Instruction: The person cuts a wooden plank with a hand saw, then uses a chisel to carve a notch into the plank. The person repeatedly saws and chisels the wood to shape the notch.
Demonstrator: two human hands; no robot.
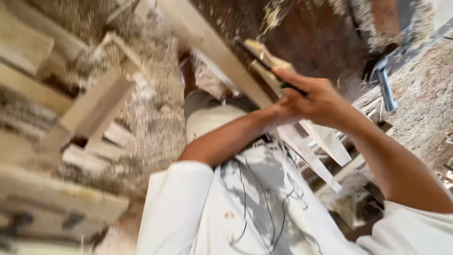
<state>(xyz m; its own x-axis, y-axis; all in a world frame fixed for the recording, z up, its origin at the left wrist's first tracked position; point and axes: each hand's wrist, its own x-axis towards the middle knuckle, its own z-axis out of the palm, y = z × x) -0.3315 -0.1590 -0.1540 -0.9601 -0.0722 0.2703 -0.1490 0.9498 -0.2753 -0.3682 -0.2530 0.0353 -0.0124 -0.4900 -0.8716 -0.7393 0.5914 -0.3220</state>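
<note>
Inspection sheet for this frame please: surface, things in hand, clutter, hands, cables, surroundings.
Surface: floor covered in sawdust and shavings.
Job's things: long plank running diagonally under the hands; a dark, thin tool with some green showing, kind unclear in the blur.
Clutter: wood offcuts at left, more strips under the plank.
Hands: right hand closed on the tool; left hand against the plank, mostly hidden behind the right.
Cables: thin dark cord hanging over the white shirt.
Surroundings: grey metal piece at upper right; image blurred.
</note>
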